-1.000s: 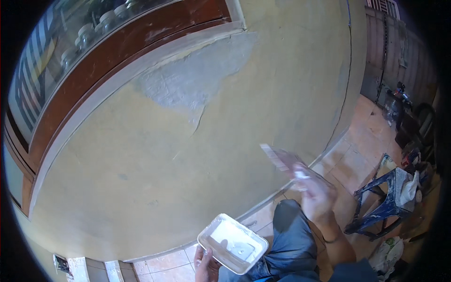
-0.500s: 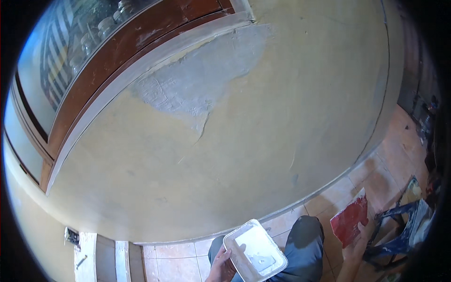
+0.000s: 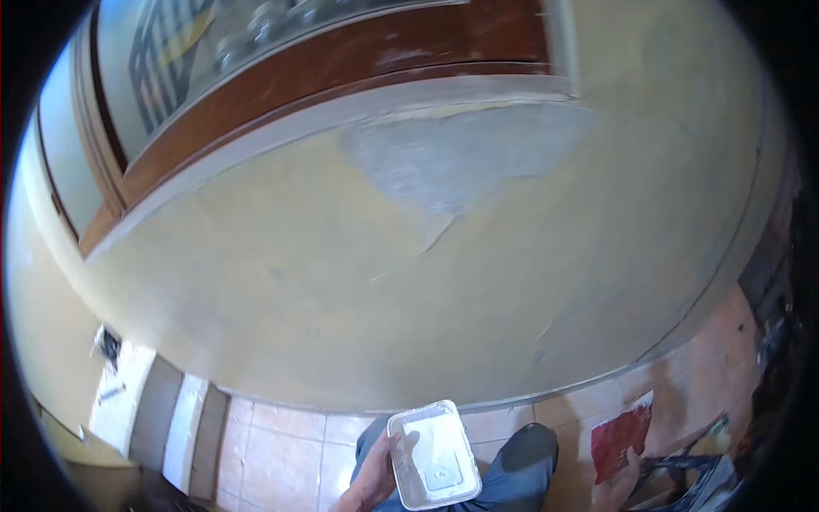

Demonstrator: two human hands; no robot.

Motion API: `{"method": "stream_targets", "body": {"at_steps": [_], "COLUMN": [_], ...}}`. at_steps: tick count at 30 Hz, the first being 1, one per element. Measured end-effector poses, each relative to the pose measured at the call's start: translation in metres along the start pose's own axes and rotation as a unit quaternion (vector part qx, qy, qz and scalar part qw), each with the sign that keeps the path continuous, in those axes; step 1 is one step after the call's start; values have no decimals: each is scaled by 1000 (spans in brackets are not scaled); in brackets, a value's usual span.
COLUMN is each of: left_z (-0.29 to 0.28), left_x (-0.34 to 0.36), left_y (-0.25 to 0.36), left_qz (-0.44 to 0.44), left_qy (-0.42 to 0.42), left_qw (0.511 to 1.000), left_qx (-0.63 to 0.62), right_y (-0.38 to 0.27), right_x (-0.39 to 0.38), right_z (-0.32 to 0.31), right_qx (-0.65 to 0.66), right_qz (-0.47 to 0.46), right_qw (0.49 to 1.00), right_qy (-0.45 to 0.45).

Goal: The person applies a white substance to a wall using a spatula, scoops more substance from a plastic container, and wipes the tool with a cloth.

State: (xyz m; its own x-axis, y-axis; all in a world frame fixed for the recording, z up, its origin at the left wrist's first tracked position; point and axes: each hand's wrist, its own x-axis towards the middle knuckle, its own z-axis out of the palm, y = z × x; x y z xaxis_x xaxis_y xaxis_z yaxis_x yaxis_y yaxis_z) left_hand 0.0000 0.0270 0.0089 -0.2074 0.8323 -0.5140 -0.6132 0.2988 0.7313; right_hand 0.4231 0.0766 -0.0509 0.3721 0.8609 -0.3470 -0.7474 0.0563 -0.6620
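My left hand (image 3: 375, 471) grips the left rim of a white rectangular plastic tub (image 3: 471, 489), which is tilted above my lap. Smooth white paste (image 3: 435, 439) coats the tub's bottom and walls. In my right hand (image 3: 621, 486), low on the right, is a flat red putty spreader (image 3: 619, 439) with white paste along its upper edge. Both hands are well apart from the wall. A pale grey-white patch (image 3: 478, 154) lies on the yellowish wall (image 3: 358, 290) under the window sill, its lower tip ending in a crack.
Above the patch runs a brown wooden window frame (image 3: 341, 81). Pale steps (image 3: 158, 418) stand at the left, a small tool lying on one. At the lower right is a dark, paint-smeared stool or stand (image 3: 682, 478). Pinkish tiles (image 3: 281, 439) cover the floor along the wall's foot.
My view has shifted, so the window and patch appear farther right and the steps show more. The tub and the red spreader appear slightly farther left, still held in the same hands.
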Motion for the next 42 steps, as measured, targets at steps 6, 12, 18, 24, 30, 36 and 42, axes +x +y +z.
{"method": "stream_targets", "body": {"at_steps": [6,12,18,24,30,36,42], "left_z": [1,-2,-5,-5,-8,-36,-16], "left_x": [-6,-8,-22,-45,-33,1,-7], "left_y": [-6,-21,-17,13,6,5,22], "left_qz": [19,36,53,70,68,97,80], "left_qy": [-15,-19,-12,-19,-42,-173,-202], "left_qw": [1000,999,998,997,997,979,975], "left_qx": [-15,-26,-12,16,-4,-46,55], "right_y": [-8,-23,-23,-25,-26,-29,-31], "right_x": [27,5,59,0,-52,-116,-162], "right_z": [-47,55,25,92,110,126,76], "right_qx": [-240,-66,-232,-199,14,124,141], "right_qz": [-109,39,-59,-26,97,3,-98], "right_qw": [964,997,963,979,980,980,978], "right_qy": [-42,2,-126,-23,-175,-155,-119]}}
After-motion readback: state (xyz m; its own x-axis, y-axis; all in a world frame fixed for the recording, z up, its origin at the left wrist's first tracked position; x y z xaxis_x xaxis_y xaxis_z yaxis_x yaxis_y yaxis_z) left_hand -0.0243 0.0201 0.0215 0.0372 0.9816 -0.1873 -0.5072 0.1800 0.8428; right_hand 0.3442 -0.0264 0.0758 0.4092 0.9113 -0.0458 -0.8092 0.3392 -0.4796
